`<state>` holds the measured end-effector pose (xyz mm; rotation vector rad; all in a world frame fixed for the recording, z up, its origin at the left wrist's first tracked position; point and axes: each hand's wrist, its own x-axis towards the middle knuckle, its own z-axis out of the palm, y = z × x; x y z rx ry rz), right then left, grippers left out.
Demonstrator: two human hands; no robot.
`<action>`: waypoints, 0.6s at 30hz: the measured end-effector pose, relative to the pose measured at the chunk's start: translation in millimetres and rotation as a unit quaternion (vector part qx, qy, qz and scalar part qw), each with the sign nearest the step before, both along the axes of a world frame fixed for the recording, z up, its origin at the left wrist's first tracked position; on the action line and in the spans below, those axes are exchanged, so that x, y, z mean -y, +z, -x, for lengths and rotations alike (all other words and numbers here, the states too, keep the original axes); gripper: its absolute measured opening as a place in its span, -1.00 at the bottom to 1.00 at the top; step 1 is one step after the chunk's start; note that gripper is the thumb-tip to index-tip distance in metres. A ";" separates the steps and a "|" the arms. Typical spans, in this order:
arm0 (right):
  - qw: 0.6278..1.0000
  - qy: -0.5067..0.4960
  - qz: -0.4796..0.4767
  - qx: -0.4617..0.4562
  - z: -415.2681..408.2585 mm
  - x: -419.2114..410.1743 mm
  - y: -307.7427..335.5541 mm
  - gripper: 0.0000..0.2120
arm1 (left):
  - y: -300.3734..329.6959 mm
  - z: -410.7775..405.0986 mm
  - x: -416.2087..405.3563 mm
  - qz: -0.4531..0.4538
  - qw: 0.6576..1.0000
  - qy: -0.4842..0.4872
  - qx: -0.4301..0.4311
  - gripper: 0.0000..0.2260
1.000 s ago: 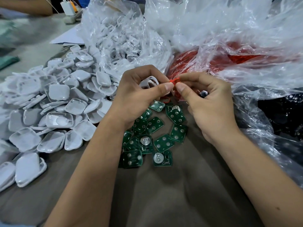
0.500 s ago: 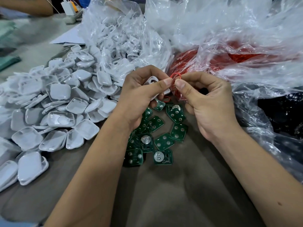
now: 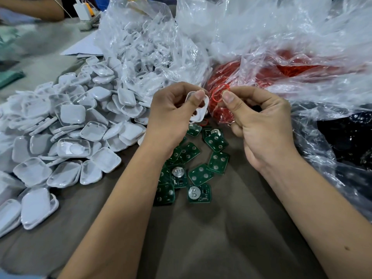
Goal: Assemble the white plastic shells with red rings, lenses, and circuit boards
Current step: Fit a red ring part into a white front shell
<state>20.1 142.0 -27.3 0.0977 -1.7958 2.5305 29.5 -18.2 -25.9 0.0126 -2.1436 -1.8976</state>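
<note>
Hands parted | left hand grips white shell | right hand pinches red ring

Shells lie left of boards; bags behind.

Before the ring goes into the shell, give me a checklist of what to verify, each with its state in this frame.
1. Left hand grips a shell: ok.
2. Right hand pinches one ring: ok, a single loop shows.
3. Ring clear of the bag of rings: cannot tell, the bag lies right behind it.
4. Ring seated in the shell: not ok, they are apart.
5. Shell's open side faces the ring: cannot tell, the fingers cover much of it.
6. Boards within reach for the later step: ok, they lie on the table below the hands.
</note>
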 end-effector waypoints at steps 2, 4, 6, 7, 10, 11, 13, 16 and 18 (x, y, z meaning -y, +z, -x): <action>1.000 0.002 0.000 0.004 0.2 -0.1 0.1 -0.86 | 0.3 -0.7 0.3 0.013 1.000 0.003 0.011 -0.88; 1.000 0.004 -0.002 0.007 0.4 0.0 -0.6 -0.85 | 0.7 -1.1 -0.3 0.015 0.999 0.006 0.034 -0.85; 1.000 0.013 0.001 0.009 0.4 -0.1 -1.2 -0.86 | 0.9 -1.1 0.0 -0.012 0.999 0.000 0.049 -0.84; 1.000 0.018 0.003 0.011 0.4 -0.1 -1.5 -0.87 | 2.1 -1.4 0.5 -0.033 0.998 -0.005 0.057 -0.84; 0.999 0.039 0.012 0.015 0.5 -0.7 -2.1 -0.89 | 7.0 -3.1 2.5 -0.114 0.989 -0.033 0.091 -0.85; 0.999 0.048 0.013 0.012 0.6 -0.7 -2.1 -0.89 | 8.4 -3.8 2.6 -0.148 0.983 -0.043 0.102 -0.86; 0.998 0.058 0.013 0.007 0.3 -0.7 -1.9 -0.90 | 10.3 -4.4 2.3 -0.195 0.973 -0.054 0.109 -0.88; 0.998 0.051 0.008 0.019 0.8 -1.3 -2.4 -0.89 | 10.8 -3.6 4.4 -0.193 0.974 -0.053 0.106 -0.92; 0.998 0.050 0.004 0.023 0.8 -1.3 -2.3 -0.87 | 11.0 -2.9 7.2 -0.178 0.976 -0.060 0.109 -0.86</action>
